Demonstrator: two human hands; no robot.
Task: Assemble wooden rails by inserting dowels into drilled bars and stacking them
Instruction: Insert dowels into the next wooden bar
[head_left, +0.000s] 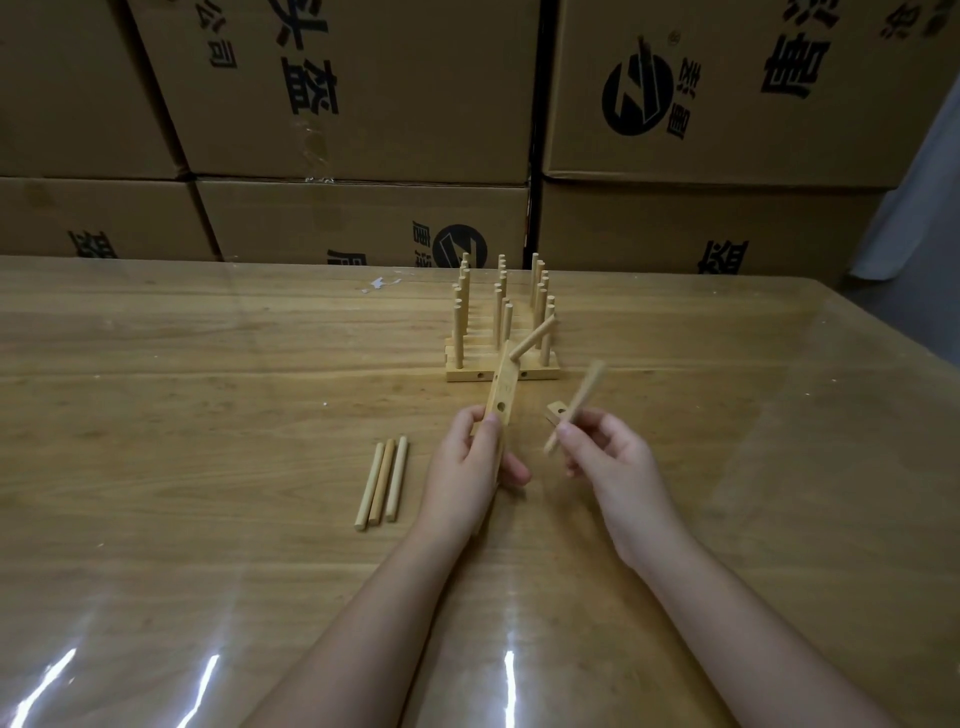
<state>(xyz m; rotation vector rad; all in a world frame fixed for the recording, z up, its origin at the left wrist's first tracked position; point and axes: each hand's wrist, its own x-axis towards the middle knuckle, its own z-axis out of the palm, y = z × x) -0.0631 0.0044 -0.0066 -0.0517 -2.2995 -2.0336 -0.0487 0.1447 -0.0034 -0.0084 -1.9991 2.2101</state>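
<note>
Two bare forearms reach over the glossy pale wooden bench. The left hand wraps its grip round a pale drilled wooden bar carrying one slanted inserted dowel. The right hand pinches a blurred round wooden dowel just beside it. Finished rails with upright dowels stand stacked behind. Three loose dowels and a second drilled bar likely await assembly.

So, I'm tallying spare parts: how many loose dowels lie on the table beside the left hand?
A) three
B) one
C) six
A: three loose dowels lie side by side on the table left of the left hand, which grips the drilled bar; the right hand pinches a fourth dowel.
</note>
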